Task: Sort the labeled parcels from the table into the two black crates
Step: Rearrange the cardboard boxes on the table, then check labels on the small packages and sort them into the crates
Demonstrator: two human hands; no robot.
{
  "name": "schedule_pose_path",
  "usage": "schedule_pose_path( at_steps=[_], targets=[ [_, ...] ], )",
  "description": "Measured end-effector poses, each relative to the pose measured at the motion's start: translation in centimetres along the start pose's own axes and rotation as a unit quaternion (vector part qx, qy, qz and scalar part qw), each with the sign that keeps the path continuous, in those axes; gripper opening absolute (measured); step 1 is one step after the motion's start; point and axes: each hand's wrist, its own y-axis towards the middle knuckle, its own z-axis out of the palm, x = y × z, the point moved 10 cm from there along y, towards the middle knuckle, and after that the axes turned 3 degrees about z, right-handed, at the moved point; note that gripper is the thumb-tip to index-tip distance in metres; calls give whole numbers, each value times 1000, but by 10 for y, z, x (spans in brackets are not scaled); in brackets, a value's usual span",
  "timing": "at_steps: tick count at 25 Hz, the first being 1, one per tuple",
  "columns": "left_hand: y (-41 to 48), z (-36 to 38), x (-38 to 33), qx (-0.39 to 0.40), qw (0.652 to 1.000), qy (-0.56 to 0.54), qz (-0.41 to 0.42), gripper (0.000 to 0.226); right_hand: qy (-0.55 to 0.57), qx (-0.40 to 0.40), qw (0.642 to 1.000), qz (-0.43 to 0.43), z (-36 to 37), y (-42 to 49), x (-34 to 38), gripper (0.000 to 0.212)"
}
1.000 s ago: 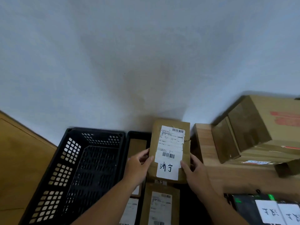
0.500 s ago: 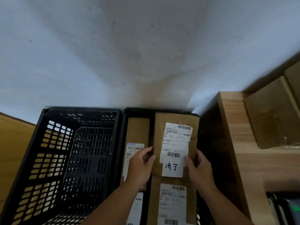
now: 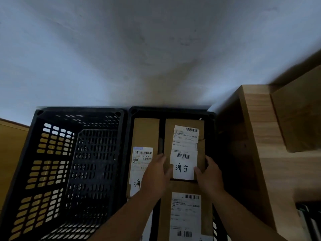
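Two hands' curled fingers clasp the labeled parcel (image 3: 184,136) by its side edges, left hand (image 3: 154,173) and right hand (image 3: 210,175) flanking it, low in the right black crate (image 3: 171,109) beside a second parcel (image 3: 145,133) and behind a third parcel (image 3: 185,214), whereas a second ago it was held above the rim.

wooden table (image 3: 260,136), cardboard box (image 3: 299,117) on it

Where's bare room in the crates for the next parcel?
Left crate: its mesh floor is bare. Right crate is crowded with parcels; only a narrow gap between the far two. Left hand and right hand grip the far-right parcel.
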Motion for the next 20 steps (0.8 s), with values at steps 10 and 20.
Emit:
schedule_pose_path(
  at_steps=[10,20],
  targets=[
    [-84,-23,-57,23,978,133,157,56,-4,-16,995,-100,-47,-106,42,53],
    [-193,-25,-228,23,941,153,301,57,-44,-112,981,-155,-205,-258,36,63]
  ],
)
